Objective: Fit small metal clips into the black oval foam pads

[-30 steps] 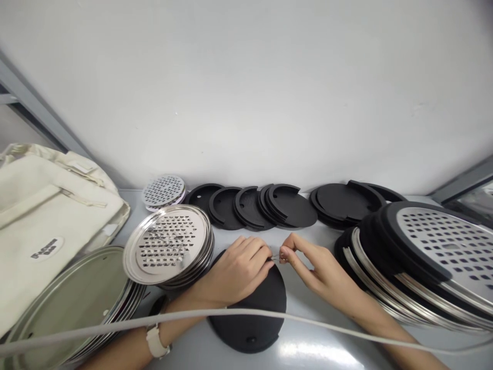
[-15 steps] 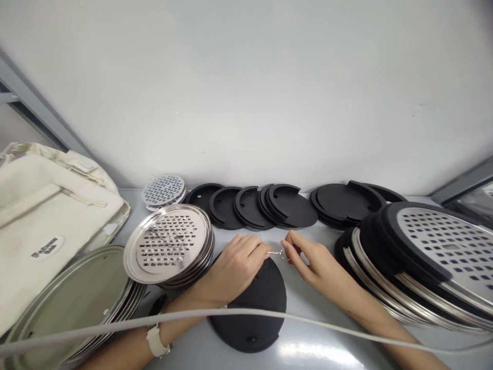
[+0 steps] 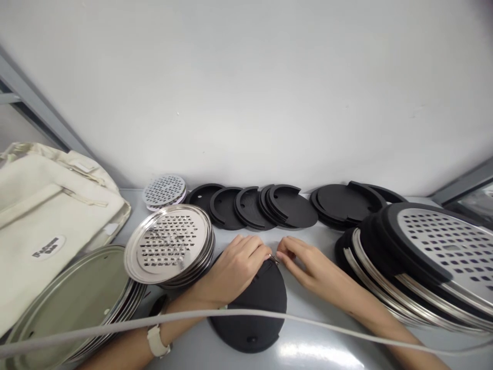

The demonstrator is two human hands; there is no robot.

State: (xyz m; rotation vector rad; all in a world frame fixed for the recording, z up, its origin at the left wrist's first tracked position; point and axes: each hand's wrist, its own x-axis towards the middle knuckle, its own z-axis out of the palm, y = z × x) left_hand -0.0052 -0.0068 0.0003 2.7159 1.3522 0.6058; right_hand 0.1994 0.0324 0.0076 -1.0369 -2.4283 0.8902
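My left hand [image 3: 238, 268] is closed in a pinch on a small, thin metal wire piece [image 3: 273, 259], which shows just past the fingertips. Facing it, my right hand [image 3: 302, 258] pinches the other end of the same piece, thumb against fingers. The wire piece's exact shape is too small to make out. Beneath my left hand a round black disc [image 3: 256, 329] with a small hole near its front edge lies on the grey table; hand and forearm hide part of it.
A stack of metal grater discs [image 3: 169, 241] stands left of my hands, with green-topped round lids [image 3: 77, 303] and a cream fabric bag [image 3: 50, 221] beyond. Black rimmed discs [image 3: 292, 205] line the wall. Black-rimmed perforated plates [image 3: 442, 241] rise at right. A pale cable [image 3: 308, 321] crosses in front.
My right hand has moved slightly left, closing the gap to my left hand. Less of the metal wire piece shows between them now. My left hand stays nearly still.
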